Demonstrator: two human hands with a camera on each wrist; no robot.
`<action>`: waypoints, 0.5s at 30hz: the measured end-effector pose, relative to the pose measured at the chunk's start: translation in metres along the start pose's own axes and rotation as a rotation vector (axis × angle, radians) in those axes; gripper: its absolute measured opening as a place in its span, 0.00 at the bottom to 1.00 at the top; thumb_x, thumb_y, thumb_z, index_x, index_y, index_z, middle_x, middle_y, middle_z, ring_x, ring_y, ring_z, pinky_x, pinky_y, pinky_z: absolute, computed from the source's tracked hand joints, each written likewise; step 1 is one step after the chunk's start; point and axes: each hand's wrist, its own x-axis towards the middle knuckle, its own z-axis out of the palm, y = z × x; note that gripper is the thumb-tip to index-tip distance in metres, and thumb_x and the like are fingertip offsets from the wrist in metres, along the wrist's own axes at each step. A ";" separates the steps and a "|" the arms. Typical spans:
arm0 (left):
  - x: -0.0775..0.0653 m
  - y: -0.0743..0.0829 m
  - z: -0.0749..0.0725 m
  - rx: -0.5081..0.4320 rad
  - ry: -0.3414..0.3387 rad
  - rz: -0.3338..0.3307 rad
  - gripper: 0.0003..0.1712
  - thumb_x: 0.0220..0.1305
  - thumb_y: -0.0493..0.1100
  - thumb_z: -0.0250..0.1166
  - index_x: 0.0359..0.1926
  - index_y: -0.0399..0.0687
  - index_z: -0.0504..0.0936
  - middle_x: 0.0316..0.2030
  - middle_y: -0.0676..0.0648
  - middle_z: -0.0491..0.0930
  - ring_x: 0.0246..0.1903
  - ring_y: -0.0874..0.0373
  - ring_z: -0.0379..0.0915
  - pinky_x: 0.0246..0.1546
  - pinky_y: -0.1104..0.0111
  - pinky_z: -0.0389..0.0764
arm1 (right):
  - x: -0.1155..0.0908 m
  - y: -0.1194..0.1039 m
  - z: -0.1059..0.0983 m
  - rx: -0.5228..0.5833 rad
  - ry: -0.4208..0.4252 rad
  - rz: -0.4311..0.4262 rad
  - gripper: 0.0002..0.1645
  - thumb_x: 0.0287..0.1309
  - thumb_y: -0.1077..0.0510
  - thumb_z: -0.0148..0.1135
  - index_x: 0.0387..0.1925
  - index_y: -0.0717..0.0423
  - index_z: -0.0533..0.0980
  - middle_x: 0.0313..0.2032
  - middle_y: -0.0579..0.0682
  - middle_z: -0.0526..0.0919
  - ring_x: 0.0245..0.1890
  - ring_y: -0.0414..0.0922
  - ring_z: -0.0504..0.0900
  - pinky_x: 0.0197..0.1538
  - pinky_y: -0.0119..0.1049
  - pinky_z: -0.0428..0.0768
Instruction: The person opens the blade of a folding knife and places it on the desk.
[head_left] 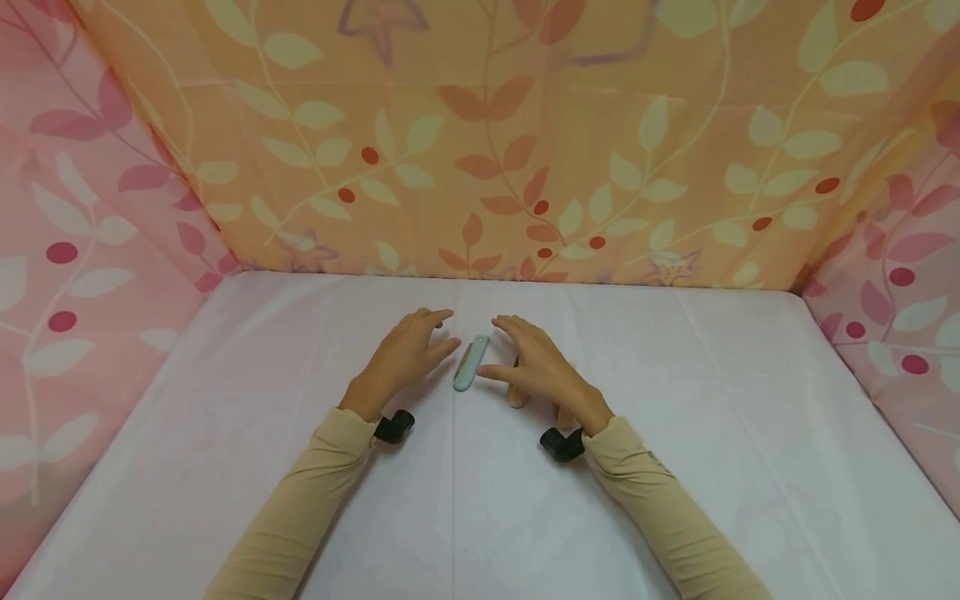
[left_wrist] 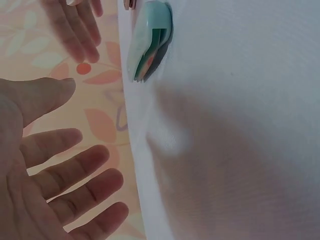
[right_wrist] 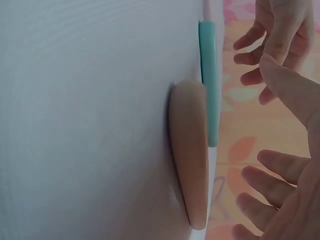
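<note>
A single mint-green slim object point(head_left: 471, 363) lies flat on a white-covered worktop point(head_left: 750, 417), nearer the far edge than the near one and about midway between the left and right edges. Its long axis runs mostly from near to far on a slant: the end with a small round mark points to the far edge, leaning right, and the rounded end points to the near edge, leaning left. Two bare hands flank it, gripping nothing: the left hand point(head_left: 401, 357) with fingers and thumb spread, the right hand point(head_left: 538, 364) likewise parted, its thumb near the object, and the wrist views show both hands apart from it. Two brown parts show beneath the right hand, a rounded brown end point(head_left: 516, 397) below the thumb and a brown patch point(head_left: 566, 415) by the wrist; whether they belong to one piece or two cannot be told. Two black wrist devices point(head_left: 562, 444) sit at the cuffs of two tan sleeves point(head_left: 322, 471). One orange leaf-print cloth point(head_left: 420, 200) rises beyond the far edge.
</note>
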 end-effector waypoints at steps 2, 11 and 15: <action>0.000 0.000 0.000 -0.020 -0.010 -0.001 0.31 0.70 0.51 0.62 0.68 0.41 0.70 0.57 0.38 0.78 0.56 0.42 0.74 0.58 0.50 0.74 | 0.000 0.000 0.002 0.013 -0.010 0.013 0.52 0.54 0.39 0.72 0.73 0.54 0.61 0.74 0.53 0.62 0.77 0.56 0.52 0.75 0.58 0.54; 0.003 0.000 0.001 -0.073 -0.073 -0.016 0.28 0.68 0.48 0.64 0.64 0.41 0.75 0.47 0.39 0.83 0.42 0.48 0.77 0.45 0.58 0.78 | 0.001 -0.001 0.010 0.009 -0.050 0.043 0.51 0.52 0.41 0.74 0.71 0.55 0.63 0.72 0.55 0.66 0.75 0.57 0.59 0.74 0.56 0.58; 0.003 0.000 0.003 -0.082 -0.091 0.001 0.26 0.66 0.47 0.67 0.61 0.40 0.78 0.41 0.42 0.84 0.38 0.51 0.77 0.43 0.60 0.77 | 0.002 -0.001 0.013 -0.012 -0.051 0.007 0.49 0.52 0.43 0.74 0.70 0.59 0.65 0.69 0.55 0.70 0.72 0.54 0.65 0.73 0.53 0.62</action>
